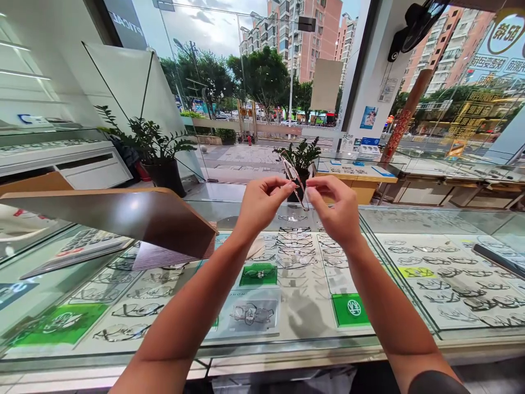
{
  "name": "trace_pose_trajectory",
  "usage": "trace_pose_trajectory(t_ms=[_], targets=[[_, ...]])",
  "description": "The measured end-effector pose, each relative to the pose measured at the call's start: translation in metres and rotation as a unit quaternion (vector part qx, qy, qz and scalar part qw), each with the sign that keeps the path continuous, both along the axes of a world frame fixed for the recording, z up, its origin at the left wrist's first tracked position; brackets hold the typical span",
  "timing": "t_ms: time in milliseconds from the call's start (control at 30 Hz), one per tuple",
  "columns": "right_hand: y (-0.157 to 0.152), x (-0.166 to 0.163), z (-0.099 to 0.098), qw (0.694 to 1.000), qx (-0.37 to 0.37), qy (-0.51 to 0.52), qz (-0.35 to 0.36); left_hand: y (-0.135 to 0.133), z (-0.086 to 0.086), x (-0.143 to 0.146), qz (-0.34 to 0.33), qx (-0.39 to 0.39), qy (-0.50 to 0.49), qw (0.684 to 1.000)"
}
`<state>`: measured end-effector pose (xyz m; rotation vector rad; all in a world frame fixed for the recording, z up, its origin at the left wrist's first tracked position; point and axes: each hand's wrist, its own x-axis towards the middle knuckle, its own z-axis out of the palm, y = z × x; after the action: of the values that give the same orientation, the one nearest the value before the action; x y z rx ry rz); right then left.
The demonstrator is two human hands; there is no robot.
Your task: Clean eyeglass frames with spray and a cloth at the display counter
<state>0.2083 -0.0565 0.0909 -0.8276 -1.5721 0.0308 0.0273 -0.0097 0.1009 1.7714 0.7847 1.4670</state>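
Observation:
Both my hands are raised above a glass display counter (369,219). Between them is a thin-framed pair of glasses (294,176), held up at chest height. My left hand (260,201) pinches it from the left with thumb and fingertips. My right hand (338,208) pinches it from the right, fingers curled. The frame is tilted, its upper end pointing up and left. Under the glass lie rows of several more glasses on white trays with green labels (258,273).
A tilted wooden-backed mirror (123,216) stands on the counter at left. Two potted plants (158,148) sit beyond the counter. A dark flat object (498,260) lies on the glass at right. More showcases and large windows to a street stand behind.

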Motion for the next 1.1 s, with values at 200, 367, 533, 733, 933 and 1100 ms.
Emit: trace_pose_trajectory(t_ms=[200,367,533,733,933,1100], targets=[[0.014,0.037,-0.040,0.992,-0.057,0.086,-0.074,0.006,0.000,-0.007,0.030,0.107,0.144,0.983],[0.023,0.064,-0.090,0.977,-0.171,0.103,-0.078,0.003,0.000,-0.005,0.036,0.179,0.254,0.950],[0.025,0.075,-0.101,0.971,-0.210,0.102,-0.051,0.010,-0.006,-0.002,0.020,0.202,0.345,0.917],[0.030,0.084,-0.104,0.958,-0.230,0.138,-0.097,0.035,-0.032,0.007,0.017,0.219,0.460,0.860],[0.043,0.095,-0.116,0.951,-0.251,0.146,-0.107,0.062,-0.052,0.036,-0.003,0.182,0.546,0.818],[0.048,0.097,-0.122,0.949,-0.264,0.140,-0.102,0.095,-0.072,0.054,-0.016,0.102,0.539,0.836]])
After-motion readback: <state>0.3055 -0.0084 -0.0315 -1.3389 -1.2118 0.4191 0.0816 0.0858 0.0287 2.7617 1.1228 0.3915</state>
